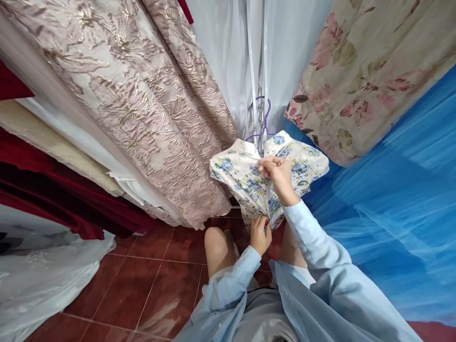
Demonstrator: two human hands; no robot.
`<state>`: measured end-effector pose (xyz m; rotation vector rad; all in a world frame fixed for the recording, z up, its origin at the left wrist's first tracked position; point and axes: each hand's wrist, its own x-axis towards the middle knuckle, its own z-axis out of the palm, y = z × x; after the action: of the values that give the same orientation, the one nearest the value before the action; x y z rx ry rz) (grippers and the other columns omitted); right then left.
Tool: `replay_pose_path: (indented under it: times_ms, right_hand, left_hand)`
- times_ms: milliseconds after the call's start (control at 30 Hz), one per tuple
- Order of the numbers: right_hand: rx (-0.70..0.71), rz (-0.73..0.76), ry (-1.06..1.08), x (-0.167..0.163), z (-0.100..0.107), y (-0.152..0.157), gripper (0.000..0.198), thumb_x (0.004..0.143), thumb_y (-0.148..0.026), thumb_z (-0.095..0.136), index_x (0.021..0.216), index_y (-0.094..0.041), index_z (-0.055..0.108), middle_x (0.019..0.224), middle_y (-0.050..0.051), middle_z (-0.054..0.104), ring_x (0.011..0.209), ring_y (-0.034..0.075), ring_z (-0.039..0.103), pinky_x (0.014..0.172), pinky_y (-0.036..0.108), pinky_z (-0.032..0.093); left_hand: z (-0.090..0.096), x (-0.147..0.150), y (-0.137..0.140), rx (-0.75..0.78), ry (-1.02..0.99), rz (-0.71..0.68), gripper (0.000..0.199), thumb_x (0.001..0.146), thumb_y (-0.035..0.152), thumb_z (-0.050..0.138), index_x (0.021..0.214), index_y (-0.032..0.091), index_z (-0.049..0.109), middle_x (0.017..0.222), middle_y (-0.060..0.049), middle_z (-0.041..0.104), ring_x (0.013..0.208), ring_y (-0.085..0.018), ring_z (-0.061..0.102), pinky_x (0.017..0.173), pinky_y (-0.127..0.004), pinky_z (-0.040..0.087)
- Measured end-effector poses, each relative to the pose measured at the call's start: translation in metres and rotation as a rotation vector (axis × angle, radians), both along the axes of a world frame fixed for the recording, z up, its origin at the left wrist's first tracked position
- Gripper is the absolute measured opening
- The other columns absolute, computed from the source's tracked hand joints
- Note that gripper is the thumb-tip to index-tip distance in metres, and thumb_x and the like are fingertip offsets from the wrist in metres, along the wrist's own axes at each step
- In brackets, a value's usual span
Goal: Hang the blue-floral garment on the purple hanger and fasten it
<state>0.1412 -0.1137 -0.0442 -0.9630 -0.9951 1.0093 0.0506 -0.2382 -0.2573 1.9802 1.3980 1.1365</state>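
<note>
A white garment with blue flowers [254, 185], short-sleeved and open at the neck, hangs in front of me on a purple hanger [266, 114]. My right hand [278, 175] pinches the cloth near the top of its front opening. Lower down, my left hand [261, 234] has its fingers closed on the front edge of the same garment. Whether a button or zip lies between my fingers is hidden.
A pink brocade dress [135, 95] hangs close on the left, with dark red cloth [64, 190] beyond it. Blue tulle [399, 204] and a floral dress [356, 85] hang on the right. White fabric [221, 47] is behind the hanger. Red floor tiles [142, 285] lie below.
</note>
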Motion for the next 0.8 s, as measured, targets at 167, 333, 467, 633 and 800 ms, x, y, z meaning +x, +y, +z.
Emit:
replay_pose_path:
  times_ms: [167,333,467,633,800]
  right_hand:
    - [0.095,-0.022,-0.006,0.001,0.018,0.011,0.012,0.075,-0.026,0.067,0.069,-0.016,0.066,0.055,-0.001,0.063,0.040,0.007,0.039,0.041,0.022,0.034]
    - [0.091,0.009,-0.021,0.006,0.017,-0.004,0.012,0.078,-0.027,0.068,0.072,-0.017,0.065,0.051,-0.004,0.060,0.039,0.007,0.041,0.042,0.021,0.034]
    - [0.096,0.012,-0.060,0.011,0.015,-0.012,0.014,0.079,-0.028,0.068,0.071,-0.017,0.064,0.050,-0.004,0.060,0.039,0.007,0.042,0.042,0.020,0.034]
    - [0.109,-0.006,-0.122,0.016,0.013,-0.005,0.014,0.079,-0.029,0.068,0.071,-0.017,0.064,0.049,-0.004,0.059,0.040,0.007,0.043,0.043,0.020,0.033]
    - [0.089,0.031,-0.139,0.016,-0.004,0.010,0.021,0.077,-0.032,0.068,0.064,-0.019,0.057,0.044,-0.006,0.048,0.039,0.007,0.035,0.043,0.022,0.026]
  left_hand:
    - [-0.005,-0.002,0.000,-0.051,-0.070,-0.060,0.010,0.094,0.018,0.051,0.092,0.020,0.060,0.089,-0.009,0.064,0.088,-0.025,0.060,0.081,-0.037,0.046]
    - [0.073,-0.030,0.052,0.139,-0.288,-0.001,0.019,0.097,0.033,0.058,0.108,0.018,0.064,0.091,-0.006,0.063,0.082,-0.019,0.060,0.080,-0.031,0.049]
    - [0.171,-0.046,0.116,0.365,-0.201,-0.021,0.041,0.103,0.041,0.048,0.138,0.019,0.054,0.086,-0.003,0.063,0.076,-0.015,0.059,0.077,-0.028,0.049]
    - [0.228,-0.044,0.156,0.478,0.207,-0.165,0.032,0.105,0.038,0.044,0.102,0.017,0.068,0.088,-0.006,0.068,0.083,-0.018,0.064,0.082,-0.029,0.047]
    - [0.235,-0.039,0.148,0.584,0.155,-0.096,0.033,0.106,0.038,0.043,0.095,0.016,0.065,0.087,-0.005,0.068,0.085,-0.018,0.065,0.083,-0.029,0.048]
